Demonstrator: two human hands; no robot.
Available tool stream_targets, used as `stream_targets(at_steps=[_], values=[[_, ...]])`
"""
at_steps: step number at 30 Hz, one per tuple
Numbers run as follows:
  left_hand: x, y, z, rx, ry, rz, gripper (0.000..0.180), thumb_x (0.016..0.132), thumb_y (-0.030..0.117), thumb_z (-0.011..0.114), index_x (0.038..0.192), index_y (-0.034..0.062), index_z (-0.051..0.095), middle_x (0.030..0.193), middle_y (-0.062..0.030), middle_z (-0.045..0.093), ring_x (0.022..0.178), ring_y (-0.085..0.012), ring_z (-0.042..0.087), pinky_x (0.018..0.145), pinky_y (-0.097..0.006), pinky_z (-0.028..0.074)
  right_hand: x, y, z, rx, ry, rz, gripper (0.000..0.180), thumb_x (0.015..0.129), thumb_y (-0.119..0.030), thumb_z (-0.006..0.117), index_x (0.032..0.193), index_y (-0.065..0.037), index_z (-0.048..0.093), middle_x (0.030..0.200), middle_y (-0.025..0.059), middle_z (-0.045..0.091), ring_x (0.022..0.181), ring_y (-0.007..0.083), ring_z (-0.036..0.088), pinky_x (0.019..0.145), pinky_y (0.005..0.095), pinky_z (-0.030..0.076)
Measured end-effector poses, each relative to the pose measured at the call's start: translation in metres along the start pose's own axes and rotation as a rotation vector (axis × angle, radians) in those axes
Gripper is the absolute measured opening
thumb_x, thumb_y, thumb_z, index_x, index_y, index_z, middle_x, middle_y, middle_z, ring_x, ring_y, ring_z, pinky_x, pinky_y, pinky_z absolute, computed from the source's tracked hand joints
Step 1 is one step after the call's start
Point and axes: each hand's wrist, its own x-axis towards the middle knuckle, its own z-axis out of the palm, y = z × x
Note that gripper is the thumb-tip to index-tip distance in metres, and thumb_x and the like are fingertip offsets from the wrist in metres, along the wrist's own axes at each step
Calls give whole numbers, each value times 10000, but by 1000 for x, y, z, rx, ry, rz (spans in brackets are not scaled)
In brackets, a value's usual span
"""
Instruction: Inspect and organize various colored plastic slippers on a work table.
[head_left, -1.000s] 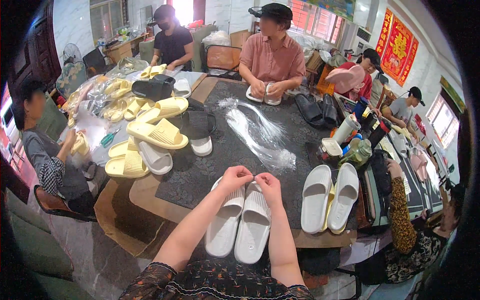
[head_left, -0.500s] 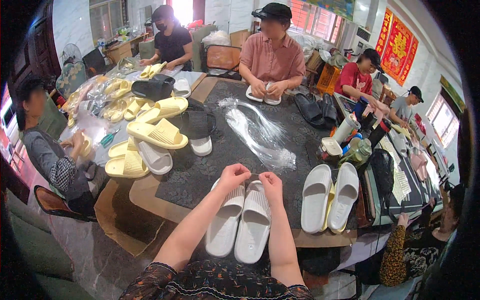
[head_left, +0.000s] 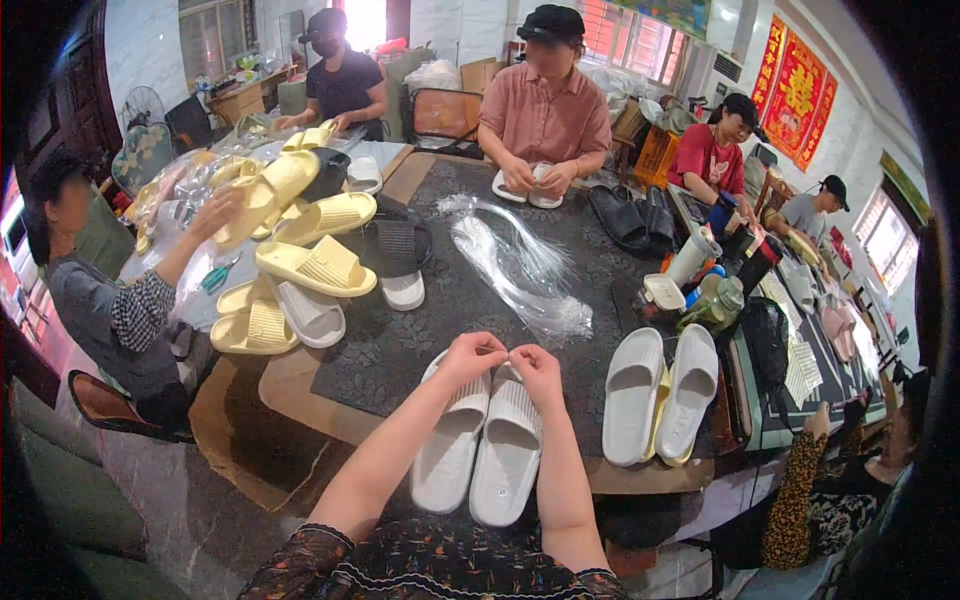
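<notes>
Upright in front of me at the near table edge stand two light grey slippers side by side, the left slipper [head_left: 445, 450] and the right slipper [head_left: 505, 460]. Over their toe ends my left hand [head_left: 473, 359] and my right hand [head_left: 537, 375] meet, fingers pinched. A thin clear strand seems to run between the fingertips; most of it is hidden by them. Beyond my hands lies a loose bundle of clear plastic strands [head_left: 510, 262] on the dark patterned table mat [head_left: 350, 370].
Grey slippers [head_left: 632, 400] rest over yellow ones at my right. Yellow, grey and black slippers [head_left: 320, 262] pile up at the left. A jar [head_left: 720, 300] and bottles stand to the right. Across the table, a co-worker in a pink shirt [head_left: 545, 110] handles white slippers.
My hands have come closer together, the fingertips now nearly touching over the slippers. At the left, a co-worker's arm has reached onto the pile and lifts a yellow slipper.
</notes>
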Motion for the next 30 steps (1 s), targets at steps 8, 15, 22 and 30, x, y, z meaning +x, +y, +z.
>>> stream_targets(at_steps=[8,15,22,30], values=[[1,0,2,-3,27,-12,149,779,140,693,855,18,655,764,-25,657,692,-83,596,637,-250,493,2,7,-3,-10,16,-30,107,846,-136,652,865,-32,636,716,-50,588,630,18,489,569,191,390],[0,2,-4,-18,77,1,113,795,121,691,853,37,642,788,9,635,721,-55,563,640,-221,466,3,9,-2,117,121,0,121,838,-153,655,847,-33,638,706,-53,581,622,19,482,564,194,383],[-2,6,-1,-40,83,-7,105,790,124,692,842,45,647,773,16,634,685,-55,556,619,-214,457,2,3,-1,62,79,-18,108,845,-139,649,853,-32,634,709,-56,576,622,15,475,571,193,385],[0,3,2,-7,59,25,123,788,118,694,856,30,641,785,0,637,716,-67,569,653,-232,474,0,0,-2,21,2,-30,108,849,-134,649,865,-29,630,718,-50,581,642,13,483,570,183,381]])
